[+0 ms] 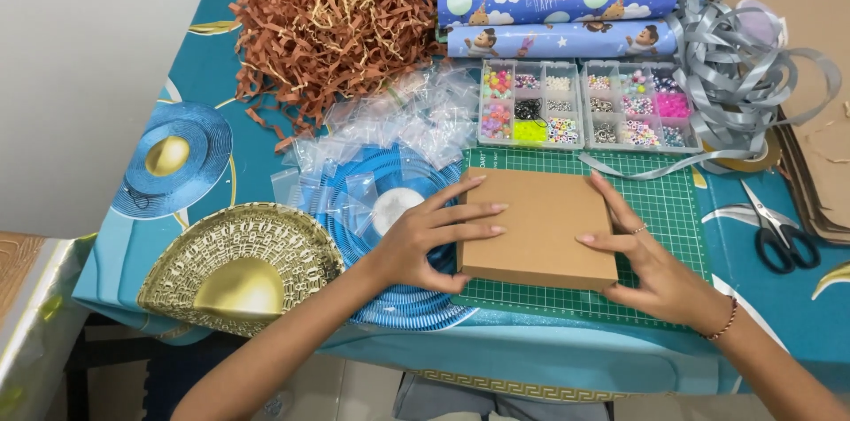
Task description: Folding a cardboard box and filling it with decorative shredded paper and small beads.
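flat matte cardboard box (537, 224) between hands

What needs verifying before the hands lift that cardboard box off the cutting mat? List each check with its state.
1. Left hand grips the brown cardboard box at its left edge: ok.
2. Right hand grips its right edge: ok.
3. Box lid fully closed: ok, top lies flat.
4. Box sits wholly on the green cutting mat: ok.
5. Scissors lie apart from both hands: ok.
6. Box contents: cannot tell.
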